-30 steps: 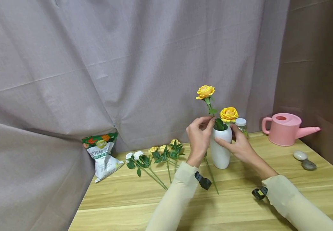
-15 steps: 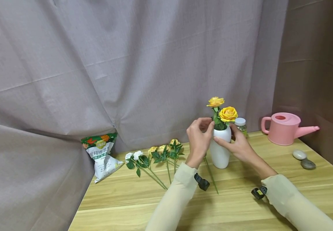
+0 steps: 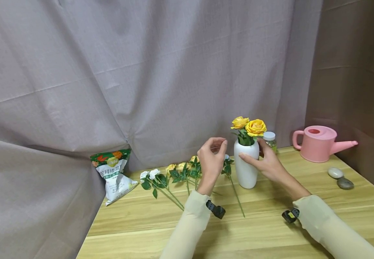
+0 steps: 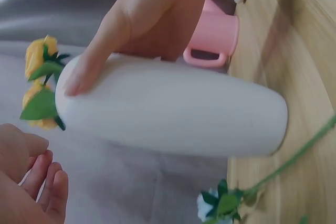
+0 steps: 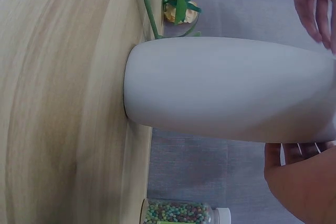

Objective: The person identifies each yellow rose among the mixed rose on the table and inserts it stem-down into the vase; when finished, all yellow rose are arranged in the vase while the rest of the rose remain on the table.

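A white vase (image 3: 247,167) stands upright on the table with two yellow roses, one rose (image 3: 240,122) on the left and a second rose (image 3: 256,128) on the right, rising from its mouth. My right hand (image 3: 267,163) grips the vase near the top, thumb in front and fingers behind. To the left of the vase, my left hand (image 3: 211,160) hovers in the air with nothing in it, its fingers loosely bent. In the left wrist view the left fingers (image 4: 44,182) are apart from the vase and the roses. Below that hand lies a pale flower (image 4: 212,205) on a green stem.
White roses (image 3: 149,175) and several yellow ones (image 3: 171,168) lie at the table's back, left of the vase. A fertilizer bag (image 3: 115,176) leans at far left. Behind the vase stands a bead-filled jar (image 5: 176,212). Right are a pink watering can (image 3: 319,144) and two stones (image 3: 336,173).
The second yellow rose went down into the vase. My left hand let go of it and drew away to the left. My right hand stayed on the vase.
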The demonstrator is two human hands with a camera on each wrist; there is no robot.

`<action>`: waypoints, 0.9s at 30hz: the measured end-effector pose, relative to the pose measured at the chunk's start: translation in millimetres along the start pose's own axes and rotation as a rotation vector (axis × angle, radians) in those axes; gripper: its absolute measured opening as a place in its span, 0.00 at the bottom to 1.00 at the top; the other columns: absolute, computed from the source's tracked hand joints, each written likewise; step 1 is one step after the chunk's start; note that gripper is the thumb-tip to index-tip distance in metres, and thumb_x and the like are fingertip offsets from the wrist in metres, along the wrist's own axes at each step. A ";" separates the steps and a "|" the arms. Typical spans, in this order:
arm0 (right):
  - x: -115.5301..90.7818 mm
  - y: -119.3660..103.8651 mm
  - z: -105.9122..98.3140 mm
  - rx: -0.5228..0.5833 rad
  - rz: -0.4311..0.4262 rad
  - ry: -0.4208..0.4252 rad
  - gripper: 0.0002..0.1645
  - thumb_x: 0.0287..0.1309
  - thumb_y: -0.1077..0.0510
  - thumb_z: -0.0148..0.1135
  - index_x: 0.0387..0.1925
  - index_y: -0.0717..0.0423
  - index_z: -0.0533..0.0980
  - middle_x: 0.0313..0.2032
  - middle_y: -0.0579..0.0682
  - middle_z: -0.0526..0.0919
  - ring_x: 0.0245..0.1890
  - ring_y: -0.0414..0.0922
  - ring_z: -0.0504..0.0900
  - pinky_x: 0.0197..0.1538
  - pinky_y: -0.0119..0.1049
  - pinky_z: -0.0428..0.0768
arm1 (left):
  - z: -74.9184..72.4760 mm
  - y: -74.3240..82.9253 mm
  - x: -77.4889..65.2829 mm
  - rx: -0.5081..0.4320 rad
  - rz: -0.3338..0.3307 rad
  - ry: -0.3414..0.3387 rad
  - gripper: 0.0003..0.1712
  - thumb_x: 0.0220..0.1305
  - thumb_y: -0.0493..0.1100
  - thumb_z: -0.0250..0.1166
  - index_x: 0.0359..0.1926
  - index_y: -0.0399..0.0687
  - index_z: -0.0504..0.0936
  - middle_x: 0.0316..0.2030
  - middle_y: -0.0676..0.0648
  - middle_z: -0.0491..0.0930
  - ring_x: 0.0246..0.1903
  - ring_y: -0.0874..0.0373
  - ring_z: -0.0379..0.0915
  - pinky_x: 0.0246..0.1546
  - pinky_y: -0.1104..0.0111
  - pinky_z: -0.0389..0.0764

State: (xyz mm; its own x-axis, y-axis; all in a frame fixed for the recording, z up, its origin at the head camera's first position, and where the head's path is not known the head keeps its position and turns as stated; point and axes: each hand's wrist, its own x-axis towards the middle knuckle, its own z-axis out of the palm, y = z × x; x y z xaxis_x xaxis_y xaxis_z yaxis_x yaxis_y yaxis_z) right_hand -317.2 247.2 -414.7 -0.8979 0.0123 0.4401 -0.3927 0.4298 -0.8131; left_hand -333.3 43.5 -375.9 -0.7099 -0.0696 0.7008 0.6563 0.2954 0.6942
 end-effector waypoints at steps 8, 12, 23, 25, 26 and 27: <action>0.2 1.4 -0.8 -0.010 -0.002 0.000 0.39 0.61 0.45 0.70 0.67 0.49 0.62 0.61 0.50 0.75 0.60 0.45 0.74 0.58 0.35 0.77 | -36.7 -32.0 -9.0 0.013 -0.112 0.063 0.04 0.65 0.45 0.70 0.40 0.53 0.88 0.33 0.55 0.88 0.34 0.62 0.84 0.39 0.67 0.87; 0.4 1.8 -0.6 -0.007 0.001 -0.003 0.40 0.62 0.45 0.69 0.68 0.49 0.62 0.62 0.50 0.74 0.61 0.46 0.74 0.59 0.40 0.77 | -57.8 -51.2 -11.2 0.071 -0.179 0.078 0.04 0.66 0.46 0.70 0.40 0.55 0.88 0.33 0.57 0.88 0.35 0.62 0.85 0.39 0.67 0.86; 0.3 -0.4 -0.9 0.006 0.002 -0.005 0.42 0.61 0.45 0.70 0.69 0.52 0.60 0.64 0.54 0.72 0.63 0.51 0.73 0.64 0.55 0.74 | -103.9 -98.1 -27.4 0.283 -0.390 -0.037 0.04 0.62 0.44 0.72 0.33 0.49 0.90 0.27 0.51 0.88 0.25 0.61 0.80 0.30 0.68 0.81; 0.2 -0.7 -0.9 0.006 0.001 -0.009 0.42 0.62 0.45 0.70 0.69 0.52 0.60 0.64 0.55 0.72 0.64 0.52 0.73 0.64 0.56 0.74 | -107.8 -102.2 -30.8 0.317 -0.417 -0.089 0.04 0.61 0.42 0.73 0.32 0.48 0.91 0.25 0.51 0.87 0.23 0.61 0.79 0.31 0.65 0.81; 0.0 -1.0 -0.8 0.006 0.003 -0.012 0.42 0.62 0.45 0.69 0.70 0.52 0.60 0.65 0.55 0.72 0.64 0.52 0.73 0.64 0.56 0.74 | -109.2 -103.6 -32.3 0.328 -0.420 -0.112 0.04 0.61 0.42 0.73 0.31 0.48 0.91 0.25 0.51 0.87 0.23 0.62 0.78 0.36 0.63 0.82; -0.2 -1.1 -0.8 0.007 0.004 -0.016 0.42 0.62 0.45 0.69 0.70 0.52 0.60 0.65 0.55 0.72 0.64 0.52 0.73 0.64 0.56 0.74 | -110.7 -104.6 -33.9 0.337 -0.425 -0.135 0.03 0.61 0.41 0.73 0.31 0.48 0.91 0.25 0.51 0.87 0.22 0.62 0.78 0.39 0.61 0.83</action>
State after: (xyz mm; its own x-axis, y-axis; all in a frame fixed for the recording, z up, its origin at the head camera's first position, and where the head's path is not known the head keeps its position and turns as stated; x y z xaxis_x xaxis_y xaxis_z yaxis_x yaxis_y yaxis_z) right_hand -316.5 247.4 -413.6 -0.9023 -0.0005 0.4310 -0.3907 0.4232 -0.8174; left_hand -349.5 -90.5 -454.1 -0.9352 -0.1331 0.3283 0.2031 0.5578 0.8047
